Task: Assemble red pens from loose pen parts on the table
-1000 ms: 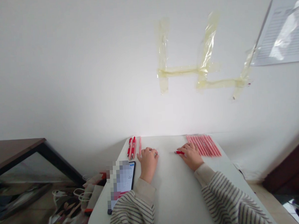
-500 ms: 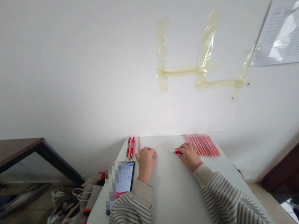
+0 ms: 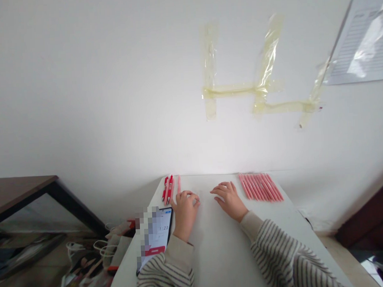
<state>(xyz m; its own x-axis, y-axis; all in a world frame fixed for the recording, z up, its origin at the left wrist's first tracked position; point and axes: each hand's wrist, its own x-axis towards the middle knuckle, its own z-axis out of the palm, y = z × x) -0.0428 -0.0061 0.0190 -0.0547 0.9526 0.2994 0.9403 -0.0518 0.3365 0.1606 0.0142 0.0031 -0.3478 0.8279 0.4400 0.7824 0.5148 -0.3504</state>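
Under the smartphone [image 3: 163, 234], white table [image 3: 226, 256], spreading far right of it. Striped sleeve crosses the phone's near right corner in view. Left hand [image 3: 185, 209] just right of the phone's far end: fingers curled, thumb drawn in toward the fingertips; cannot tell if something small is pinched there. Right hand [image 3: 230, 204] well right of the phone: fingers loosely spread, thumb apart, nothing seen between them. Farther right of the phone, beyond the right hand and not touching it, row of pink pens [image 3: 261, 187], side by side, slightly slanted. Past the phone's far edge, small bunch with two red pens [image 3: 170, 189] and pink ones among them. Just right of that bunch, one lone pink pen [image 3: 179, 184], near end by the left hand; contact unclear. Handling, judged by look: pens light, stiff, probably smooth plastic, likely to roll or slip if pushed sideways; not very fragile. Best grip mid-barrel, thumb and forefinger; in the packed row, an outer pen or a projecting end looks easier to take without nudging neighbours.
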